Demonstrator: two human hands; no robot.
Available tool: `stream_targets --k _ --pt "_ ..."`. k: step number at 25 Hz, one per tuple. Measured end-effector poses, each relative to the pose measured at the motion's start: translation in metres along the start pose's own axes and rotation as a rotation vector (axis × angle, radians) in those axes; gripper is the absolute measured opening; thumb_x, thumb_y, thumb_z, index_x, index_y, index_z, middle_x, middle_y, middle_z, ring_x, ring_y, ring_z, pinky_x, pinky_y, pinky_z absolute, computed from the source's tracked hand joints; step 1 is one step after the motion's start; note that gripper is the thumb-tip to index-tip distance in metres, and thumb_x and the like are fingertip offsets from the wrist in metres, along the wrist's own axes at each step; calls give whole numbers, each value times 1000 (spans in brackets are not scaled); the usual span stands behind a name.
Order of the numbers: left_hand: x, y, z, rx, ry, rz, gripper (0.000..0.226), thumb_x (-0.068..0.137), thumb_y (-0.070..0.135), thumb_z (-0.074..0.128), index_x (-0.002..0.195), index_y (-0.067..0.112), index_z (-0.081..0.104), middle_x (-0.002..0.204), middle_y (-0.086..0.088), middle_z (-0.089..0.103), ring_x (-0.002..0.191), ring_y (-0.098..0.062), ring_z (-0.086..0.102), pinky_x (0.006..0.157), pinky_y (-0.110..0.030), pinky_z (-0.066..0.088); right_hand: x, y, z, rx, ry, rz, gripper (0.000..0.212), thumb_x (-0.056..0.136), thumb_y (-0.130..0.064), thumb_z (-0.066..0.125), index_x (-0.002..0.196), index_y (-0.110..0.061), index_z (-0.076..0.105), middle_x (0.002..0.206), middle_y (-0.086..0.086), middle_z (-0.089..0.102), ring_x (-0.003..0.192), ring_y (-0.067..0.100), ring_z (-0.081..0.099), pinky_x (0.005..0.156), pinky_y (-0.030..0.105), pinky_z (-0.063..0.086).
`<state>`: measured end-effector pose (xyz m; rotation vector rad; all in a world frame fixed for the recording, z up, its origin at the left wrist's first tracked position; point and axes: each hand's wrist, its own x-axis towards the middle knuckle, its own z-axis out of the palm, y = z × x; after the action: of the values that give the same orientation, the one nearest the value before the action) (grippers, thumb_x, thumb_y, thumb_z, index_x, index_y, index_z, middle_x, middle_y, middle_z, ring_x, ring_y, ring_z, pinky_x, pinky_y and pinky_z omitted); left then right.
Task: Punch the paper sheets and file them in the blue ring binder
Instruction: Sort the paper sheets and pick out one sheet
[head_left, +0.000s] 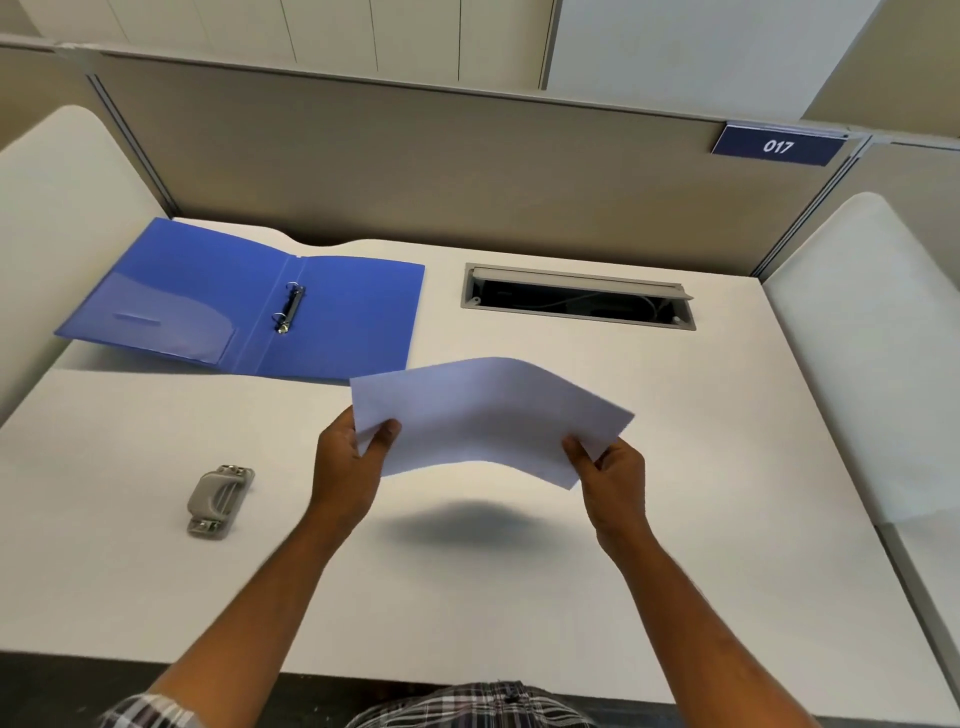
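White paper sheets (483, 415) hang bowed in the air above the middle of the desk, casting a shadow below. My left hand (345, 462) pinches their near left corner and my right hand (613, 473) pinches their near right corner. The blue ring binder (358, 317) lies open and flat at the back left, its metal rings (289, 307) on the spine. A grey hole punch (218, 500) sits on the desk to the left of my left hand, apart from it.
The white desk (675, 545) has an open cable tray slot (576, 300) at the back right. Beige partition walls (467, 171) close off the back, white side panels stand left and right. A blue "017" plate (777, 146) hangs on the partition.
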<state>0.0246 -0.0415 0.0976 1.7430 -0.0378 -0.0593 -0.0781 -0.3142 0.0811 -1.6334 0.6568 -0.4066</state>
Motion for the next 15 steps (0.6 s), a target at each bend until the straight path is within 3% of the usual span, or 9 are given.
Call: stream_targets --k 2,4,7,9,12,15 --pt "-9 -9 5 23 36 18 21 90 31 70 109 32 61 101 22 68 93 9 64 73 -4 48 -2 9 4 -16 48 13 21 85 -37 74 80 -17 70 73 -4 70 65 13 58 66 32 47" --pt "-15 -22 9 65 26 9 21 91 26 68 106 37 58 103 22 65 97 9 62 78 -3 46 -7 18 8 -47 28 24 9 89 -30 76 92 -22 73 85 -11 76 75 8 67 73 30 52" --pt "-19 -39 12 65 -26 -56 21 95 19 63 107 35 56 106 15 65 101 -2 62 90 -22 51 -14 33 10 -96 6 81 26 91 -18 77 116 -16 72 107 -3 77 100 14 72 88 33 57" --pt "-17 -44 14 65 -32 -84 23 96 19 61 104 39 55 106 15 64 102 -3 62 90 -27 52 -15 37 12 -105 41 100 19 91 -17 75 110 -20 72 104 -2 76 99 20 72 85 35 58" --pt "-16 -47 16 65 -45 -114 24 94 27 64 104 44 52 107 23 61 101 3 60 85 -17 49 -14 38 14 -87 65 92 16 92 -16 74 96 -31 68 97 -7 75 94 20 72 78 28 55" --pt "-19 -51 24 65 -42 -165 33 93 27 66 123 31 53 114 14 63 104 -5 61 92 -22 49 -18 40 17 -196 86 119 22 93 -16 72 113 -23 67 107 -2 74 102 24 70 86 35 55"
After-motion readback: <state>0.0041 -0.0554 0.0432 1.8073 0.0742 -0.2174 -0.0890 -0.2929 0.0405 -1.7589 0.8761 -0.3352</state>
